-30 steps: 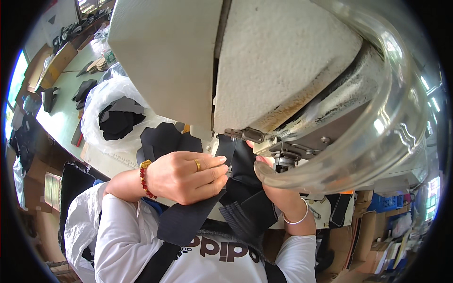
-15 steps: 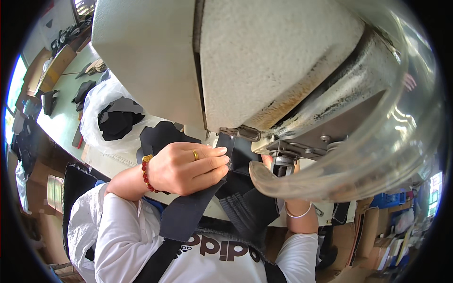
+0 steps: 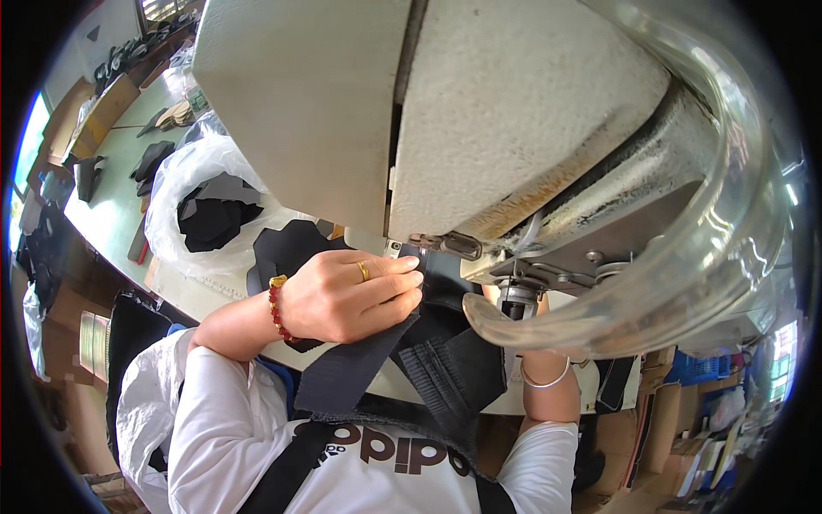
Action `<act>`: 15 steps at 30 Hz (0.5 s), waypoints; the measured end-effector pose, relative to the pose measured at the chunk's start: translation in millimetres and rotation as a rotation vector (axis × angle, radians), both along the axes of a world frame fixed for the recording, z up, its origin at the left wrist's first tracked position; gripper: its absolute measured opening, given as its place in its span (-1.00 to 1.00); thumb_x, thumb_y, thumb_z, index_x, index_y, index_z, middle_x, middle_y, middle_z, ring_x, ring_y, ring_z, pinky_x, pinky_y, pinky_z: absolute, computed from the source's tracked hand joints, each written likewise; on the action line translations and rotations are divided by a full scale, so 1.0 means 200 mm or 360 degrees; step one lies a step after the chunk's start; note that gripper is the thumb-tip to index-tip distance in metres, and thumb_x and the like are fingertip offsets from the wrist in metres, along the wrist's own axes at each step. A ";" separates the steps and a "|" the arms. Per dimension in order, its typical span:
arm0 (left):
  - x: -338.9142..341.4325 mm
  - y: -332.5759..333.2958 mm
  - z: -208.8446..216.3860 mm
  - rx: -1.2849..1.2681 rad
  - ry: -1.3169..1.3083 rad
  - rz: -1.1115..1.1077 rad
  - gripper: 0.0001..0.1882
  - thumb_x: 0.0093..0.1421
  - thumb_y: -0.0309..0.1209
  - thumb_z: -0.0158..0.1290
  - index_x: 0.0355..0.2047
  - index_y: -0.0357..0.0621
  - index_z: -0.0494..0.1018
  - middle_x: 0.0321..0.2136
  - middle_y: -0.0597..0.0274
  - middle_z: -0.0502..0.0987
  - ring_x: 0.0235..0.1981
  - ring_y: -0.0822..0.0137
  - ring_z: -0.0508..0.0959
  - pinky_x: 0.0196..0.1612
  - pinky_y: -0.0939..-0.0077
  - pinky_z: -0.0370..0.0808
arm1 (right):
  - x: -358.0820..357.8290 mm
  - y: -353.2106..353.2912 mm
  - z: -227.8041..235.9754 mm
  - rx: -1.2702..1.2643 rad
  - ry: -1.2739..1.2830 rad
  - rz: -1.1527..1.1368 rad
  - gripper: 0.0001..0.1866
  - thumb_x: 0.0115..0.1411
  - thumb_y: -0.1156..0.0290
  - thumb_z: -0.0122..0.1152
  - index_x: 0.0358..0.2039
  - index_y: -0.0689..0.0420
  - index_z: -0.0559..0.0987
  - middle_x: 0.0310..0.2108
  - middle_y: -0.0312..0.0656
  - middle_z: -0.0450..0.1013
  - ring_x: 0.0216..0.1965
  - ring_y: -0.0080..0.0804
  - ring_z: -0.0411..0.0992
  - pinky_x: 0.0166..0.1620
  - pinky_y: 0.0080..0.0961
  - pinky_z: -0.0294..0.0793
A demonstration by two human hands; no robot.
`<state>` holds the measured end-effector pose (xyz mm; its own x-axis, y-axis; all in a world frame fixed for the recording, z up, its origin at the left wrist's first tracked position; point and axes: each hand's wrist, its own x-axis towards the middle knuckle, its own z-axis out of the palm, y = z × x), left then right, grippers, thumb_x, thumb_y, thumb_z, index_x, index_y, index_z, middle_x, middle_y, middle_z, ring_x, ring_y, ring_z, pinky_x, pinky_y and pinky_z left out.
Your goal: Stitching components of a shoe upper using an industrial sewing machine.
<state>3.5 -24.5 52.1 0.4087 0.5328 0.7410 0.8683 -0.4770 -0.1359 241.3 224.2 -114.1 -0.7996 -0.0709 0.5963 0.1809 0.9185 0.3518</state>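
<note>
While the long black fabric strip (image 3: 342, 377) runs under the off-white metal sewing-machine head (image 3: 514, 128), stitching looks partway, tail left; left hand (image 3: 349, 295) pinches it there; right hand (image 3: 491, 294) mostly hidden, can't tell grip.

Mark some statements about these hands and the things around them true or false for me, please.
1. The left hand wears a shiny gold-coloured ring. True.
2. A string of red beads circles the right wrist. False: a thin white round bangle does; the beads are on the left wrist.
3. The left hand touches a flat, dark, fabric-like strip. True.
4. The translucent white plastic bag is empty. False: it holds flat black pieces.
</note>
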 end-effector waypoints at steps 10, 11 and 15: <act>-0.07 0.01 -0.08 -0.0151 -0.0532 -0.0087 -0.82 0.26 -0.50 0.16 -0.15 -0.15 0.66 -0.17 0.20 0.71 -0.19 0.22 0.75 -0.26 0.45 0.66 | -0.05 -0.01 0.19 -0.0854 0.0059 0.0157 -0.89 0.14 0.48 0.11 -0.49 -0.03 0.44 -0.59 -0.41 0.33 -0.53 -0.46 0.34 -0.29 -0.42 0.49; -0.07 0.02 -0.11 -0.0183 -0.0796 -0.0116 -0.80 0.28 -0.50 0.15 -0.11 -0.14 0.66 -0.15 0.21 0.71 -0.18 0.23 0.74 -0.22 0.46 0.64 | -0.05 -0.01 0.19 -0.0862 0.0059 0.0158 -0.90 0.14 0.48 0.11 -0.48 -0.03 0.45 -0.58 -0.40 0.34 -0.53 -0.46 0.35 -0.29 -0.42 0.49; -0.06 0.01 -0.20 -0.0157 -0.0385 0.0417 -0.70 0.26 -0.54 0.21 0.01 -0.13 0.66 0.01 0.22 0.68 0.00 0.30 0.67 0.07 0.44 0.55 | -0.05 -0.01 0.24 -0.0868 0.0048 0.0171 -0.92 0.16 0.48 0.11 -0.46 -0.02 0.46 -0.56 -0.38 0.36 -0.50 -0.43 0.37 -0.27 -0.40 0.50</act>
<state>-8.9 -22.5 12.7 0.0680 0.6701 0.7391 0.9642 -0.2345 0.1239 230.7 221.8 -66.1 -0.7868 0.1742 0.5921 0.0787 0.9798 -0.1836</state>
